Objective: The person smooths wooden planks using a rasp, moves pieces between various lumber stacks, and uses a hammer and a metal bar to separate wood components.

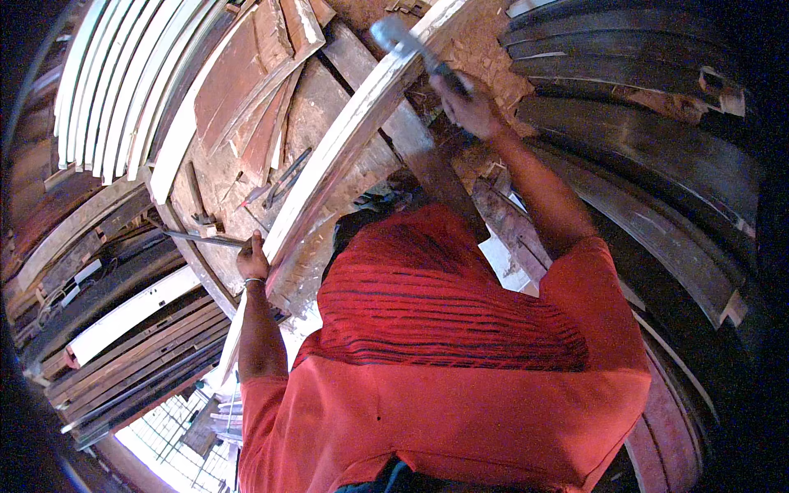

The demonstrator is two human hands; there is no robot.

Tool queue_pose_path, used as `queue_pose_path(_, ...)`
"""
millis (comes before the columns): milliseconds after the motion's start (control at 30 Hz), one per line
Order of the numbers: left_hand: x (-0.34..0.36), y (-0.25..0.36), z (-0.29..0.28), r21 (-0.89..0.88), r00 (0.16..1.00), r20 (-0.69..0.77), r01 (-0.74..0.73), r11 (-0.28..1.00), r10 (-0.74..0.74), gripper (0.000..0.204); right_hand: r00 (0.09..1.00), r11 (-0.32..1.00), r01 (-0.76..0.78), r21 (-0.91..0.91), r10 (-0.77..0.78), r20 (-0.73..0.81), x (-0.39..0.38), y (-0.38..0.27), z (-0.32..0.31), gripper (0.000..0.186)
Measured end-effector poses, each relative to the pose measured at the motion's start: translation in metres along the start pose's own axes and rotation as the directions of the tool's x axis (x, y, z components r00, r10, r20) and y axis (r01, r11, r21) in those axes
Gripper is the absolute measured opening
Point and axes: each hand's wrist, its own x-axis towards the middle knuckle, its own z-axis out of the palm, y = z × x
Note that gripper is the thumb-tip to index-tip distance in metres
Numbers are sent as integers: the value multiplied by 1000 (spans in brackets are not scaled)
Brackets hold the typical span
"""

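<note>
My right hand (468, 105) is wrapped round the dark grip of a hammer (393, 37), raised over the far end of a long wooden board. The hammer's metal head is smeared by motion. The board (329, 135), pale along its edge, runs slantwise from the far middle to beside my left arm. At its left side, my left hand (253, 259) is closed with the thumb up, round the end of a thin dark metal bar (205, 239) that points left. Whether these fingers also touch the board is unclear.
Left of the board, a wooden work surface holds brown wood sheets (246, 78), pliers-like tools (288, 177) and another hammer (201, 201). White-edged curved strips (123, 90) are stacked at far left. Dark curved boards (641, 140) line the right side. Wood chips (485, 62) lie beyond.
</note>
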Motion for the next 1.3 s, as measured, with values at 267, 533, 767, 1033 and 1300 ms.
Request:
queue_pose_path(267,7,-19,5,22,1000,-16,-22,1000,22,60,851,855,443,-269,-495,-176,-4,24,13,32)
queue_pose_path(533,-5,9,-3,81,999,-26,-17,997,20,58,975,997,15,71,1,-223,-27,-5,20,34)
queue_pose_path(767,-2,-6,4,25,997,-70,-11,1000,13,56,898,850,377,-368,-433,-80,-57,-4,43,37)
queue_pose_path(1033,-4,-4,1,-12,999,-39,22,1000,-23,57,952,749,276,-602,-299,65,-31,4,24,39)
queue_pose_path(1300,-2,-7,0,45,998,-63,29,999,-26,60,721,444,634,-633,-636,276,-31,4,30,39)
